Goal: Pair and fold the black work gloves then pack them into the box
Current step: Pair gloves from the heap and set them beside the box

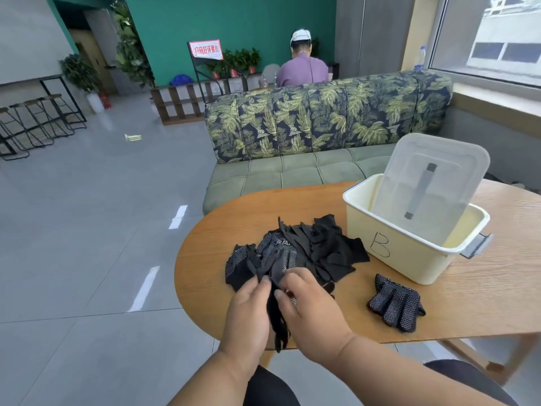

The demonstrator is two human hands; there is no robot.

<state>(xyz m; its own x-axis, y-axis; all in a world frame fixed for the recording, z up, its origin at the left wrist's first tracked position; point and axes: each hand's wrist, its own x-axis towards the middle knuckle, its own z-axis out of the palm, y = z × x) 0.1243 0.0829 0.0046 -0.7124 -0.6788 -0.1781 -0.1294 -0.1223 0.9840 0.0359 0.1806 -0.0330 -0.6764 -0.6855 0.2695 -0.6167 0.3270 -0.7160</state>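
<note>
I pinch a limp black glove (276,315) between my left hand (248,315) and my right hand (310,317), fingers and thumbs of both curled on the fabric; its fingers dangle below my hands over the tabletop (468,303) edge. Just beyond my hands lies a heap of black gloves (304,250), some white-dotted; too tangled to count. One dotted pair (395,306) lies to the right of my right hand. One cream box (409,250) marked B stands beyond it, one clear lid (430,183) propped inside.

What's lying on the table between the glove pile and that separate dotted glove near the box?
Nothing: in the head view, only bare wooden table separates the glove pile from the dotted glove.
</note>
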